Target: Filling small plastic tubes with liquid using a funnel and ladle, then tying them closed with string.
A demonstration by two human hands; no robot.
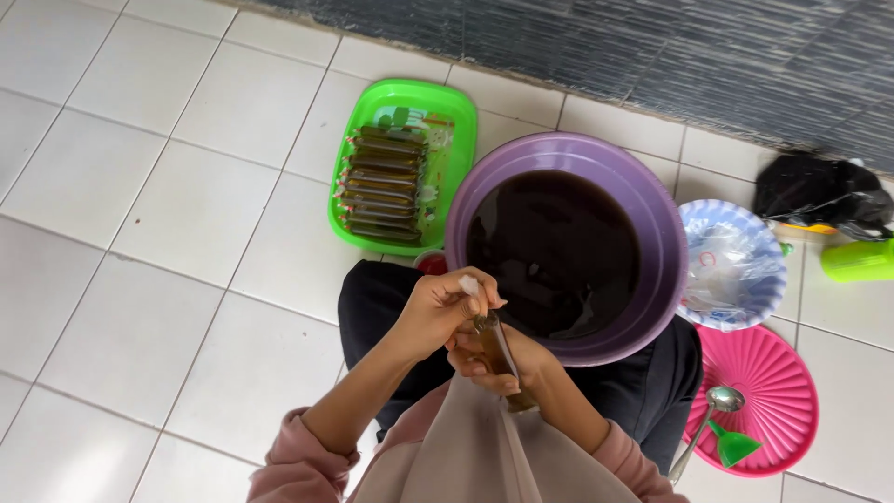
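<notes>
Fingers first. My left hand pinches the clear top end of a thin plastic tube, thumb and forefinger closed tight on it. My right hand is wrapped around the lower part of the same tube, fingers curled shut; the tube is filled with brown liquid and stands nearly upright between both hands, just over my lap.

Directly beyond the hands: a purple basin, nearly full of dark brown liquid, resting against my knees. A small red lid or cup shows at its left foot, mostly hidden.

Further left on the white tile floor: a green tray holding a stack of filled tubes, laid crosswise, dark brown, side by side.

Right of the basin: a blue-and-white bowl stuffed with clear plastic. Below it, a pink ribbed lid carrying a metal ladle and a small green funnel. Far right: a black bag and a lime-green cup lying on its side, partly cut off.

No readable labels from here.
</notes>
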